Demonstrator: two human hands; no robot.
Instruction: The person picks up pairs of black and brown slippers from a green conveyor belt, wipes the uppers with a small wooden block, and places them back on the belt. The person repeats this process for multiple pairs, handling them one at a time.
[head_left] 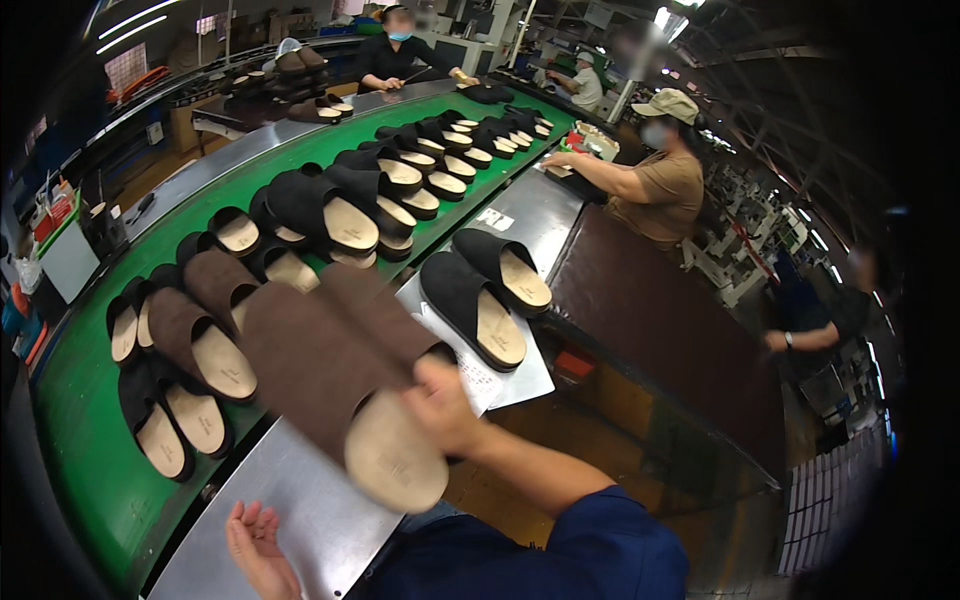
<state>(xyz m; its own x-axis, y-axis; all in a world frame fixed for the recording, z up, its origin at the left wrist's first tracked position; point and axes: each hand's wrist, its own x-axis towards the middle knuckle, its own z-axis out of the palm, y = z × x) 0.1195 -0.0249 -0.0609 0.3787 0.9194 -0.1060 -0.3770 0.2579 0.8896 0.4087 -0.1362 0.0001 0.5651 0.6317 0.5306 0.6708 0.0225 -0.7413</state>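
Right arm comes in from the lower right, dark blue sleeve [620, 540] at the upper arm, bare forearm [530, 470] slanting up and leftward to the wrist. Right hand [445, 408] closed at the open-heel end of a pair of brown slip-on shoes [310, 355], blurred; its fingers partly hidden, so exact grip cannot be told. Pair held side by side, toes pointing up and left, the nearer shoe's pale footbed [398, 465] facing up. It hangs over the near edge of the green belt [75, 490] and the bare metal ledge [300, 505]. Left hand [262, 550] low at the bottom edge, left of the body, half open: palm turned up, fingers loosely curled, nothing seen in it. It is over the ledge, well apart from the brown pair; contact with the metal cannot be told. Just right of the held pair, a black pair [480, 300] lies on white sheets [530, 385]. Along the belt, more black and brown shoes [205, 350] in rows.
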